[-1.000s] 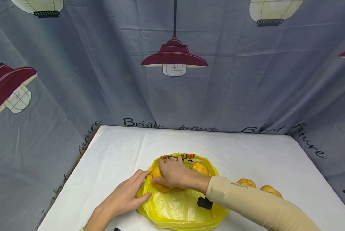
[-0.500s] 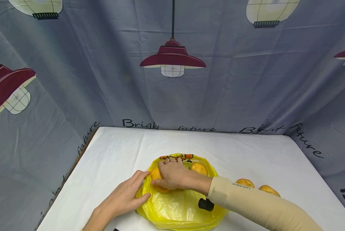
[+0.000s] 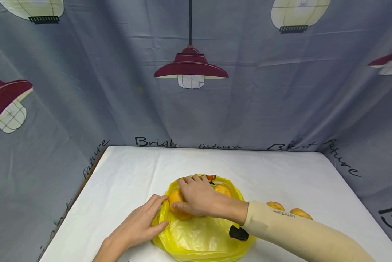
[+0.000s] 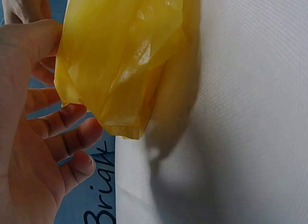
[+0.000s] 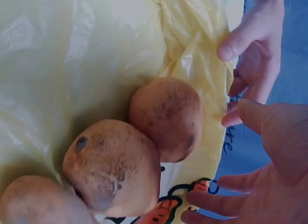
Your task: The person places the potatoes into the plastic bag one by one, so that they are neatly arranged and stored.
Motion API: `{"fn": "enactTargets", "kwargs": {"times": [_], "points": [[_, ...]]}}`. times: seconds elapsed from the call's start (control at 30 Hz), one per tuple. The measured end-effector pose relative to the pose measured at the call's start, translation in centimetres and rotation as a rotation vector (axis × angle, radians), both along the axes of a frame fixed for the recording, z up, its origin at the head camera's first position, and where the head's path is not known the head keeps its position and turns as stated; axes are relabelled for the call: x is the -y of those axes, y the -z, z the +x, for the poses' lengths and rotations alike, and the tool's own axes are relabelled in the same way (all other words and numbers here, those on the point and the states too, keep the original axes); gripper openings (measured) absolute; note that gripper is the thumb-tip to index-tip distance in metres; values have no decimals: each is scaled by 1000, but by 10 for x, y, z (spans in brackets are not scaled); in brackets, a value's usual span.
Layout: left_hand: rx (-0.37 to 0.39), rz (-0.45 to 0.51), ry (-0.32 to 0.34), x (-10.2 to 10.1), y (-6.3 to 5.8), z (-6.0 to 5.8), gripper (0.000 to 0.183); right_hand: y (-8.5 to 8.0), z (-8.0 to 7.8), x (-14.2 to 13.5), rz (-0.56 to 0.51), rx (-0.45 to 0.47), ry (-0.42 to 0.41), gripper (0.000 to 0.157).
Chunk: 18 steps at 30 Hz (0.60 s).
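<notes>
A yellow plastic bag (image 3: 199, 234) stands with its mouth spread wide. Inside, the right wrist view shows brown-skinned potatoes: one near the bag's side (image 5: 166, 119), a larger potato (image 5: 113, 171) against it, and a third potato (image 5: 43, 202) at the lower corner. My right hand (image 3: 197, 196) is over the bag's mouth with fingers extended, holding nothing; its palm hides part of the contents in the head view. My left hand (image 3: 141, 222) rests at the bag's left rim, thumb and forefinger spread along it, the other fingers loosely bent in the left wrist view.
Two more potatoes, the nearer-to-bag potato (image 3: 275, 206) and its neighbour (image 3: 301, 213), lie on the white-covered table (image 3: 130, 174) right of the bag, partly behind my right sleeve (image 3: 291, 225). A grey printed curtain (image 3: 255, 109) encloses the table's back and sides.
My right hand has lifted slightly from among the potatoes and its wrist has shifted a little right over the bag. My left hand stays at the rim. The head view has swung slightly.
</notes>
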<state>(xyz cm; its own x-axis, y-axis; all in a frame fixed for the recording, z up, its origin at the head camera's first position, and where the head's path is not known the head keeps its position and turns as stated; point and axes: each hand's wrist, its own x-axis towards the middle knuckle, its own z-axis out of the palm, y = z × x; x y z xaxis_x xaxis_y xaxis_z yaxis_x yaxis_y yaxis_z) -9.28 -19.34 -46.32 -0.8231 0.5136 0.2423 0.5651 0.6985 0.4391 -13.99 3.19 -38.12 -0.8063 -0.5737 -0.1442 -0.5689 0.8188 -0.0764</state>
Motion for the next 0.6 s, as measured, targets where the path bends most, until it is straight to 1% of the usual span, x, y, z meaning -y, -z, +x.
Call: {"fn": "enactTargets", "kwargs": {"times": [0.17,0.37,0.47,0.6], "points": [[15,-4,6,0,-1,-1,58,-2,1,-6,0,-43,20,74],[39,-21,18,1,-3,-1,49,-5,0,-11,-11,-126,18,67],[40,-29,16,1,-3,0,48,-7,-1,-13,-28,-142,19,67],[31,-33,15,1,-3,-1,48,-9,-2,-17,-41,-139,38,68]]}}
